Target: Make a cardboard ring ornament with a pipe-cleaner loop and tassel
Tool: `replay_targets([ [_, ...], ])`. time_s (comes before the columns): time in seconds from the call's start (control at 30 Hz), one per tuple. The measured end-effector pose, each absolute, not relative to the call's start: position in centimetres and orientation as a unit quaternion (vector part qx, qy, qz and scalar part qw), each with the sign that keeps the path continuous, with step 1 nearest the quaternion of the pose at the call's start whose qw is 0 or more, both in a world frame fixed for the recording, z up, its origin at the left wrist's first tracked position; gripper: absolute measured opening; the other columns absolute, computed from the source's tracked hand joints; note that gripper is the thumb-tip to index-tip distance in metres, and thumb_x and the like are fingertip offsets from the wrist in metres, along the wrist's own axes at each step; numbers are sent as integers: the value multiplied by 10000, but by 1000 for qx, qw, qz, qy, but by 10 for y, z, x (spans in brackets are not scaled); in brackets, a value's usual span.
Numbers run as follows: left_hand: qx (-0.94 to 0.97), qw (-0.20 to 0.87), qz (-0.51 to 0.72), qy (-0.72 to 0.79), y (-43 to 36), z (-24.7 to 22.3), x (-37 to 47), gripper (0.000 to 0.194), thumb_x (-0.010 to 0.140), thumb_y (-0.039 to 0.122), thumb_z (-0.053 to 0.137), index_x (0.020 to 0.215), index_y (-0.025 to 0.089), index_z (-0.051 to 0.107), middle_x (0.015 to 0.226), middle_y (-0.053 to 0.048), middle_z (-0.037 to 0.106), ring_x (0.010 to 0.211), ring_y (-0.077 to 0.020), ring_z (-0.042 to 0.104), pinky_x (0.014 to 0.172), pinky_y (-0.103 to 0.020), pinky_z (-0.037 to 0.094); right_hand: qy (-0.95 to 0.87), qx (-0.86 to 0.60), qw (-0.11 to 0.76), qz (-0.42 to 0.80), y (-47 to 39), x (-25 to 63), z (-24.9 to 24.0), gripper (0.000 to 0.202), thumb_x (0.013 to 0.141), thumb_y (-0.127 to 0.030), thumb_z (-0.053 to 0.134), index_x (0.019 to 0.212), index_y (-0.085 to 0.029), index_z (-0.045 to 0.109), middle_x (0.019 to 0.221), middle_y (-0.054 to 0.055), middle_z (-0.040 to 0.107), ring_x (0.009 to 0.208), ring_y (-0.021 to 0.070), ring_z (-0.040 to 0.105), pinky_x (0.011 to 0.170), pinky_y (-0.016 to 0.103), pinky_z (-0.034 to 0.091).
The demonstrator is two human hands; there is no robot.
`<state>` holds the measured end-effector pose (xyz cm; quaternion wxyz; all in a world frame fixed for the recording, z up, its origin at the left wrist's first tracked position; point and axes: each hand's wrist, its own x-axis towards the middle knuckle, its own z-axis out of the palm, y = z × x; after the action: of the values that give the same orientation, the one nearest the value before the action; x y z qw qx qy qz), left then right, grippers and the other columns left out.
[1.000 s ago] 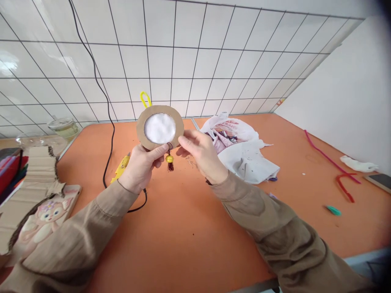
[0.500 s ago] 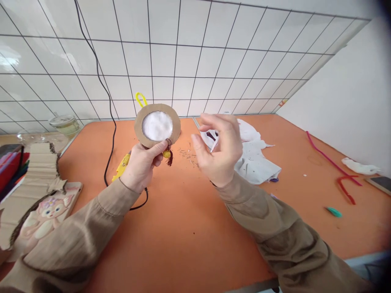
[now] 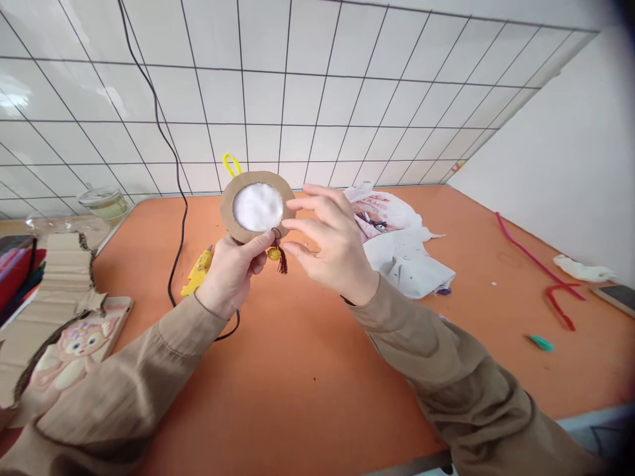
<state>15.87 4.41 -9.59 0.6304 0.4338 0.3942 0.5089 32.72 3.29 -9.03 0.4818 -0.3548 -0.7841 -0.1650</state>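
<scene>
A round cardboard ring (image 3: 228, 210) with a white padded centre (image 3: 258, 207) is pinched at its lower edge by my left hand (image 3: 229, 274), thumb in front. A yellow loop (image 3: 231, 163) sticks up from its top. From the lower edge hang a yellow bead (image 3: 273, 254) and a dark red tassel (image 3: 282, 261), beside my left fingertips. My right hand (image 3: 335, 244) is at the ring's right side, fingers apart and holding nothing. Whether its fingertips touch the ring cannot be made out.
A yellow glue gun (image 3: 198, 272) with a black cable (image 3: 181, 238) lies behind my left wrist. Torn cardboard (image 3: 49, 284) is at the left, a white plastic bag (image 3: 411, 261) right of centre. Red (image 3: 560, 305) and pink (image 3: 530, 254) strips lie on the right.
My right hand has moved left to the ring's right edge, and its fingers have spread. The ring has shifted very slightly right and down in my left hand.
</scene>
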Motion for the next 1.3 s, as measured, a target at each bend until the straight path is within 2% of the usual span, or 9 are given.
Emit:
replay_targets([
  [0.17,436,636,500,394,41,-94,161,306,542,331,894,656,143,682,602,17,557,504,-61,423,442,-221,287,-780,-350,484,-185,38,324,-99,137,843,-130,630,787,-244,680,1025,56,711,1167,303,587,978,530,478],
  [0.37,449,636,482,402,41,-94,161,372,539,381,905,699,142,669,619,3,588,473,-57,442,412,-210,288,-792,-339,476,-177,36,322,-99,233,862,-105,569,676,-242,603,961,40,715,1141,277,607,961,487,496],
  [0.63,452,647,472,393,39,-94,161,386,547,385,900,697,130,652,631,7,582,458,-45,445,388,-187,289,-807,-306,478,-163,41,327,-103,144,871,-87,571,811,-204,628,1048,84,713,1186,282,602,953,467,530],
  [0.8,439,654,469,400,39,-94,161,359,563,348,891,706,134,641,620,22,571,463,-44,455,394,-177,312,-805,-266,490,-203,42,327,-102,217,867,-48,558,723,-206,596,972,62,728,1131,274,636,899,448,544],
  [1.1,496,643,437,386,37,-92,162,199,712,294,785,718,123,681,589,10,600,448,-48,466,413,-186,309,-817,-298,467,-158,40,334,-93,148,905,-122,516,782,-205,523,900,90,668,1125,299,600,894,454,543],
  [1.3,518,655,404,374,37,-96,161,232,734,328,780,752,120,679,658,-19,653,455,-62,494,424,-201,335,-819,-317,436,-196,39,335,-91,165,905,-100,457,790,-209,502,854,80,631,1125,306,577,872,448,533],
])
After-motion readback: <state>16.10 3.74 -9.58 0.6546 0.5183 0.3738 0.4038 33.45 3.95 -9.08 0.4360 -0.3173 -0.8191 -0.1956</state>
